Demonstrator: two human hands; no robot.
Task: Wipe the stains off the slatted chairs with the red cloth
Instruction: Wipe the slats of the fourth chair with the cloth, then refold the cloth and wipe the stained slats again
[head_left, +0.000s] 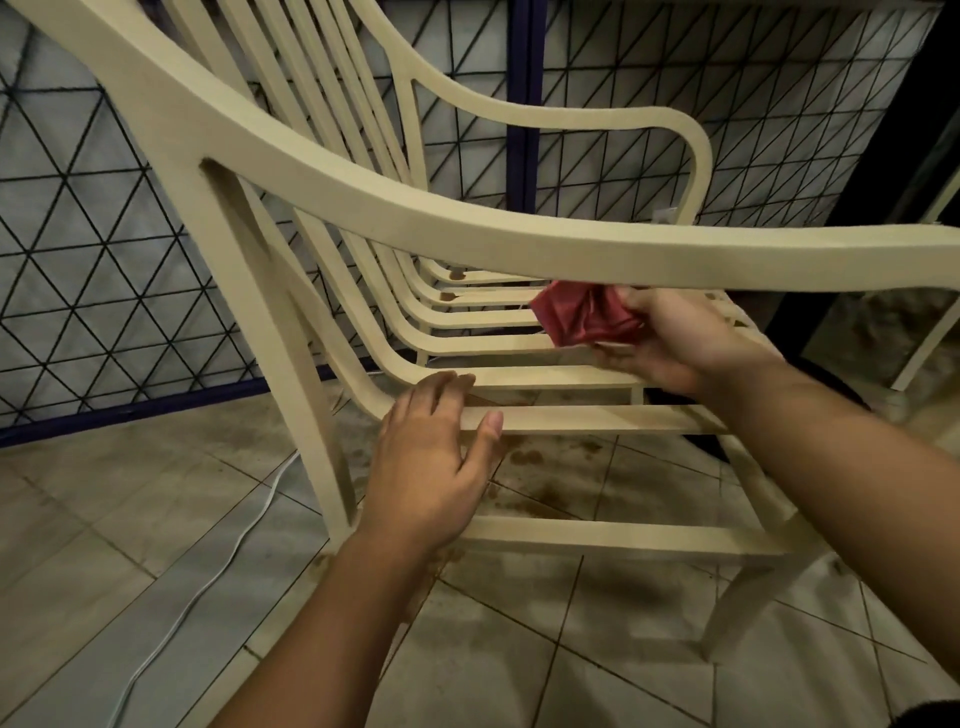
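A cream slatted chair (363, 208) fills the view, seen from its side, with its near armrest running across the middle. My right hand (675, 343) reaches under that armrest and grips a bunched red cloth (582, 314) just above the seat slats. My left hand (431, 457) holds the nearest seat slat (597, 418), fingers over its top and thumb on its front edge. Small brown stains (449, 296) show on the far slats near the seat's bend.
Brown stains (524, 457) mark the tiled floor under the seat. A white cable (208, 577) runs across the tiles at the left. A wire-mesh panel with a blue frame (519, 104) stands behind the chair. Another pale chair leg (924, 343) shows at the right edge.
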